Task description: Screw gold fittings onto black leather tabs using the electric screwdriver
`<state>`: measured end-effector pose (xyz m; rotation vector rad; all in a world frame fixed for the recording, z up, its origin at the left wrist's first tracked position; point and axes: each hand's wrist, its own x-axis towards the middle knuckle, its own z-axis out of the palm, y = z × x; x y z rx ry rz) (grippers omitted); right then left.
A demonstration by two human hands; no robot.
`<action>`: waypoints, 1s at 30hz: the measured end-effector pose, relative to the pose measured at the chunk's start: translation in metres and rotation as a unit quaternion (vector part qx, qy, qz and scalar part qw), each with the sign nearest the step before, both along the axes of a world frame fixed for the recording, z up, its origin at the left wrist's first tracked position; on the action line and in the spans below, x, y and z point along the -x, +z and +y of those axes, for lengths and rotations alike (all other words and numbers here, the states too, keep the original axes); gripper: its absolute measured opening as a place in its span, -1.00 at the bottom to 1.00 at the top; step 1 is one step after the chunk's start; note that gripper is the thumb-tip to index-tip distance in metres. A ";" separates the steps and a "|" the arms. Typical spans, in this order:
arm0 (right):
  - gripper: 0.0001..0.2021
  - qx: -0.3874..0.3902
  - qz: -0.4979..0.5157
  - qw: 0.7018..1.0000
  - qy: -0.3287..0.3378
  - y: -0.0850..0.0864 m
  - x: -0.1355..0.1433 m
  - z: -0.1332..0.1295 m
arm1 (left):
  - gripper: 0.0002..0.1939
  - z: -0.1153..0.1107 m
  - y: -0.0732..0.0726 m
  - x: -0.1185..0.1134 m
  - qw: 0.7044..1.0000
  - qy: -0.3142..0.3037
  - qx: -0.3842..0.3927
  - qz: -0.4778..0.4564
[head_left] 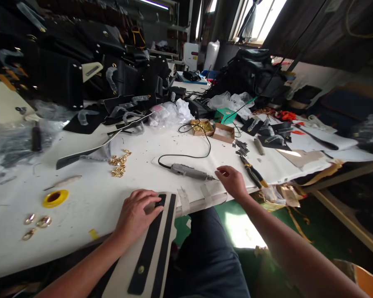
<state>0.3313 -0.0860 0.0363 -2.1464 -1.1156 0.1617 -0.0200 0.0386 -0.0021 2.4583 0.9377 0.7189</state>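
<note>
My left hand (pixel 138 213) rests on the top end of a long cream panel (pixel 121 273) that leans over the table edge towards my lap. Its thumb and fingers close around the end of a black strip (pixel 147 252) on that panel, which bears a brass-coloured stud near the bottom. A second, narrower black strip (pixel 165 244) runs alongside. My right hand (pixel 232 181) hovers at the front edge with thumb and fingertips pinched together; what they hold, if anything, is too small to make out. Just left of it lies a grey corded rotary tool (pixel 189 171), its thin bit pointing at the fingers.
Pliers (pixel 253 171) lie right of my right hand. Gold clasps (pixel 119 163), a yellow tape roll (pixel 55 198) and metal rings (pixel 44 222) are on the left. Farther back stand a box of brass bits (pixel 202 127), another cardboard box (pixel 224 132) and black bags (pixel 56 74).
</note>
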 end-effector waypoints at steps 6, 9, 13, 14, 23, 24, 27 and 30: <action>-0.69 0.080 -0.034 0.993 -0.078 -0.019 -0.089 0.003 | -0.86 0.001 -0.004 -0.001 1.000 0.003 0.002 0.003; -0.71 0.126 -0.046 0.989 -0.068 -0.022 -0.097 0.009 | -0.87 -0.002 0.000 -0.002 1.000 0.011 0.008 0.013; -0.67 0.196 -0.058 0.978 -0.047 -0.015 -0.101 0.008 | -0.84 -0.009 0.006 -0.004 0.999 0.017 0.026 0.018; -0.66 0.219 -0.067 0.973 -0.039 -0.013 -0.103 0.008 | -0.82 -0.010 0.007 -0.005 0.999 0.019 0.032 0.017; -0.49 0.404 -0.231 0.885 -0.015 -0.009 -0.102 0.023 | -0.81 -0.016 0.005 -0.005 0.998 0.027 0.061 0.021; -0.48 0.403 -0.239 0.883 -0.016 -0.010 -0.101 0.023 | -0.81 -0.016 0.005 -0.005 0.998 0.025 0.061 0.019; -0.47 0.375 -0.248 0.892 -0.035 -0.018 -0.106 0.021 | -0.82 -0.017 0.004 -0.005 0.998 0.021 0.061 0.012; -0.55 0.332 -0.225 0.914 -0.068 -0.026 -0.121 0.017 | -0.82 -0.017 0.003 -0.004 0.998 0.017 0.058 0.007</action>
